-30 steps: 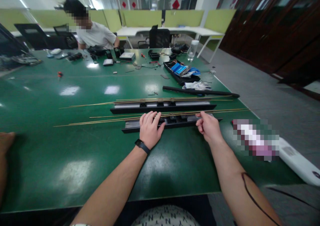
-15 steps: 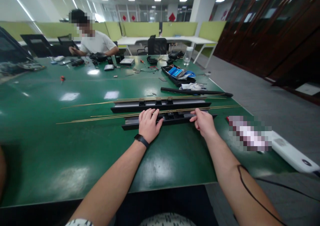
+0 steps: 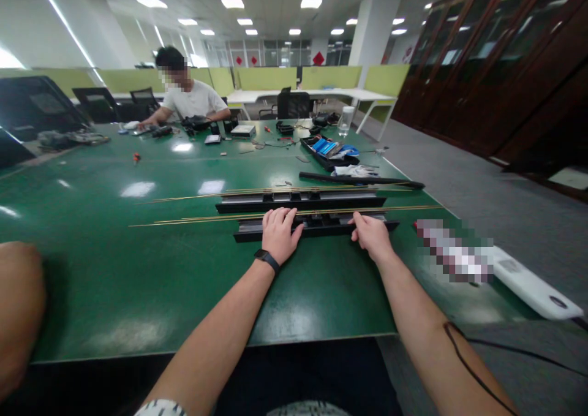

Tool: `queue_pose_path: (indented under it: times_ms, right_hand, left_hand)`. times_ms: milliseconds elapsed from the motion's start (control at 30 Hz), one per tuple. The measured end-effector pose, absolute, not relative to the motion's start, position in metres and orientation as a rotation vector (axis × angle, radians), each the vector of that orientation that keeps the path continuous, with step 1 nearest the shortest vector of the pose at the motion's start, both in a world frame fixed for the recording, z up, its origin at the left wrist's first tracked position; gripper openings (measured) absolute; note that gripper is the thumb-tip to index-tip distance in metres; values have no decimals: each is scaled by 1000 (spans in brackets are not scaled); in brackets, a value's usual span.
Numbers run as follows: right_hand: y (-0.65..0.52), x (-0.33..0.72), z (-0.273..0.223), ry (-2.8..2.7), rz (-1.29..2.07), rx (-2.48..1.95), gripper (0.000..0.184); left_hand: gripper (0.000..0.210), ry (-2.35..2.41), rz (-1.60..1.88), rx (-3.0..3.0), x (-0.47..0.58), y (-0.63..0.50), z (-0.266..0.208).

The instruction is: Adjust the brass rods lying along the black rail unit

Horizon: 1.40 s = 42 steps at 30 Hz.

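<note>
In the head view, two long black rails lie crosswise on the green table, a near rail (image 3: 316, 227) and a far rail (image 3: 298, 204). Thin gold rods (image 3: 202, 219) run along the top of the near one and stick out past both ends. My left hand (image 3: 281, 235), with a dark band on the wrist, rests over the near rail's left part, fingers laid forward across the rods and thumb apart. Toward the right end, my right hand (image 3: 371, 235) is at the same rail, fingers curled and index tip by the rods. What it pinches, if anything, is hidden.
More gold rods lie along the far rail. Behind are a black bar (image 3: 362, 180), white gloves (image 3: 353, 171) and a black tray (image 3: 316, 152) with blue packs. A white power strip (image 3: 535, 284) is at right. Someone's arm (image 3: 18, 312) enters at left; another person (image 3: 195, 100) sits opposite.
The view has tilted up slightly. Both my hands keep their places on the near rail. At left more of an arm shows, and the person opposite has reached toward the table.
</note>
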State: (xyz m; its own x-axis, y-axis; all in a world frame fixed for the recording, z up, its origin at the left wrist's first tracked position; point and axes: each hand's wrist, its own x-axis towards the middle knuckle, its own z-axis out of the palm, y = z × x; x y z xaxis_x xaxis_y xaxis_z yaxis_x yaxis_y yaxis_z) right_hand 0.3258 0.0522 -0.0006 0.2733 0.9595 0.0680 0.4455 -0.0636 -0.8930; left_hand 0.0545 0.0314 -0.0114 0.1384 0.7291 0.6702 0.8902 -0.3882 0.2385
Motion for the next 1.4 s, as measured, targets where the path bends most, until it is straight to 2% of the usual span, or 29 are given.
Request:
queue_pose_path:
  times_ms: [233, 567, 1400]
  right_hand:
    - [38, 331, 6, -1314, 862, -1620, 38]
    - [29, 335, 9, -1339, 867, -1629, 33]
    - [35, 348, 3, -1352, 952, -1699, 43]
  left_hand:
    - [41, -1554, -1090, -2219, 53, 25, -11]
    - [40, -1558, -1082, -2226, 53, 13, -10]
    - [39, -1611, -1122, -2257, 58, 10, -9]
